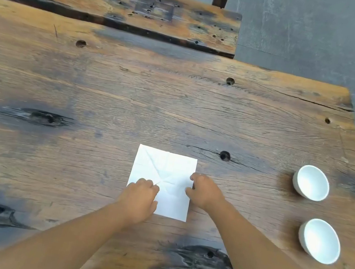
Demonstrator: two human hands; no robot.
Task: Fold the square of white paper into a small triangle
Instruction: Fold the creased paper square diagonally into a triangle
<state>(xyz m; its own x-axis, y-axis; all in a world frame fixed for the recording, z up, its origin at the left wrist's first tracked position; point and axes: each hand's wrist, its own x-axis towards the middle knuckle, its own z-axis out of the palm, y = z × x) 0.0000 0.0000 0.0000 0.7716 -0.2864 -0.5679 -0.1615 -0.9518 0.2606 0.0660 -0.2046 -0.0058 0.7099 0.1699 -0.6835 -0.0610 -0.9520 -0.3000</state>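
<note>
Tabletop (107, 98): worn dark wood.
Paper (166, 168): creased square, flat, lower centre.
Left hand (139, 196): fingers pinching its left side.
Right hand (205, 192): curled at right edge, grip unclear.
Tip: match corners exactly, then crease.

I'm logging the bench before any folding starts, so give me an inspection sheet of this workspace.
Surface: weathered wooden table, with knots, holes and dark stains.
Job's things: white paper, lying flat and unfolded, with crease lines across it.
Clutter: far white bowl and near white bowl, both empty, to the right of the paper and apart from it.
Grips: left hand curled on the paper's near-left part; right hand curled at its right edge; pinching or pressing unclear.
Cables: nothing seen.
Surroundings: wooden bench beyond the table; grey floor.
</note>
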